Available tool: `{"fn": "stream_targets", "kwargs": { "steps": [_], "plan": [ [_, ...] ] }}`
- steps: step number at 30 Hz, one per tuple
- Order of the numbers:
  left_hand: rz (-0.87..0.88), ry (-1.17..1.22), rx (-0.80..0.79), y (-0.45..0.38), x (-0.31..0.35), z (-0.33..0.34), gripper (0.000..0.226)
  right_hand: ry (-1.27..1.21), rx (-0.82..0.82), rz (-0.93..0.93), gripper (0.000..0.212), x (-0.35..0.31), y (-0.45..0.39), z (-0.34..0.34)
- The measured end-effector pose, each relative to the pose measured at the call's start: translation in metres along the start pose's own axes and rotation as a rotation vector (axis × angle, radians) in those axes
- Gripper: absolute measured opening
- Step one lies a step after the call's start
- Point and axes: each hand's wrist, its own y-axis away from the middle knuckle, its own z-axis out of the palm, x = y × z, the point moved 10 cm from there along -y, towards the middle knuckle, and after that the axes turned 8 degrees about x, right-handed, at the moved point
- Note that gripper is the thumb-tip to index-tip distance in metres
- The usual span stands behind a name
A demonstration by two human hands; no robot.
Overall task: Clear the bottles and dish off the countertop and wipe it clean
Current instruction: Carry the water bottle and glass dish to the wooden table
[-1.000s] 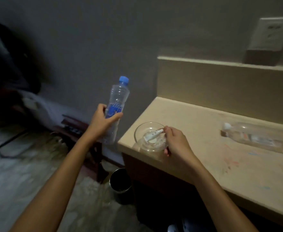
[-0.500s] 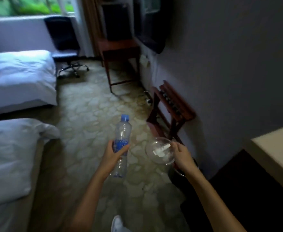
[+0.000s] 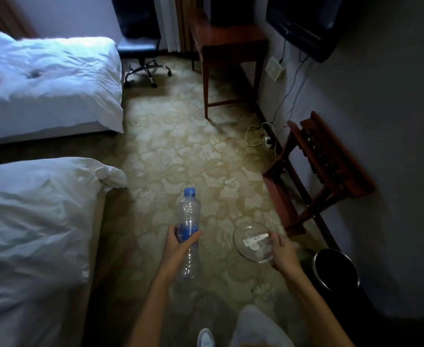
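Note:
My left hand (image 3: pixel 178 249) grips a clear plastic bottle (image 3: pixel 189 216) with a blue cap and blue label, held upright over the carpet. My right hand (image 3: pixel 282 254) holds the near rim of a round clear glass dish (image 3: pixel 252 242). A small white tube lies inside the dish. Both are carried in mid-air in front of me. The countertop and the second bottle are out of view.
A dark round waste bin (image 3: pixel 336 269) stands on the floor just right of the dish, by the wall. A wooden luggage rack (image 3: pixel 318 169) leans against the wall beyond it. Two white beds (image 3: pixel 30 221) fill the left side. A desk (image 3: pixel 231 56) and office chair (image 3: pixel 140 43) stand farther back.
The view has turned away from the countertop toward the room. Both hands carried the bottle and the dish off the counter and now hold them over the carpet near the bin.

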Motion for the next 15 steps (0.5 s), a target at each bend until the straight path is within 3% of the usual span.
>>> {"fn": "stream_targets", "kwargs": {
  "steps": [7, 15],
  "plan": [
    [0.043, -0.002, 0.006, -0.144, 0.070, 0.041, 0.062, -0.025, -0.009, -0.103, 0.029, -0.106, -0.135, 0.065],
    [0.132, -0.023, 0.061, -0.334, 0.218, 0.087, 0.063, -0.040, -0.069, -0.170, 0.033, -0.267, -0.317, 0.131]
  ]
}}
